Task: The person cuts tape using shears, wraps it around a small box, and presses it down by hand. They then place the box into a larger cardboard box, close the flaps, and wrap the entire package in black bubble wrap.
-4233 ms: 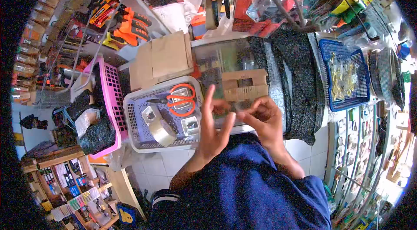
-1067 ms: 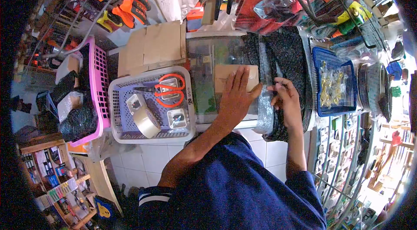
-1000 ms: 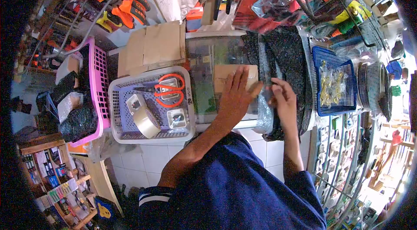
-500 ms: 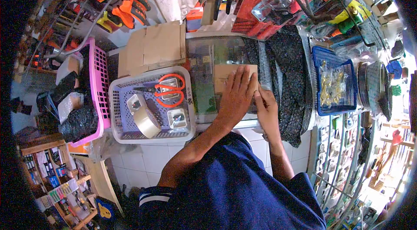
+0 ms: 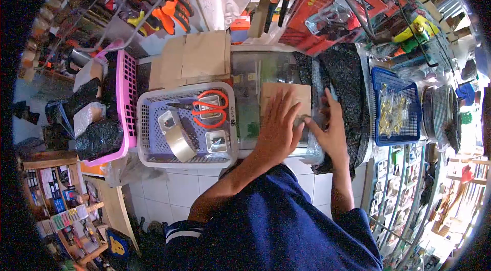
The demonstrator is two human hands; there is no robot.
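My left hand (image 5: 280, 127) rests on a small flat piece of brown cardboard (image 5: 302, 93), fingers stretched out and a little apart. The cardboard lies on the glass counter top (image 5: 248, 74). Just to its right, my right hand (image 5: 332, 132) is open, thumb apart from the curved fingers. Its thumb points toward the cardboard's right edge, while the fingers are over a strip of clear bubble wrap (image 5: 315, 149). Black bubble wrap (image 5: 350, 87) lies beyond that hand.
Left of the cardboard, a grey basket (image 5: 232, 128) holds orange-handled scissors (image 5: 209, 110), a tape roll (image 5: 181, 143) and small white boxes. Folded cardboard (image 5: 197, 59) lies behind it. A pink basket (image 5: 125, 102) stands farther left; a blue basket (image 5: 376, 117) with brass-coloured pieces stands right.
My right hand has moved right, away from my left hand, and its fingers have spread. My left hand stays on the cardboard with its thumb now farther out. The whole view has shifted slightly.
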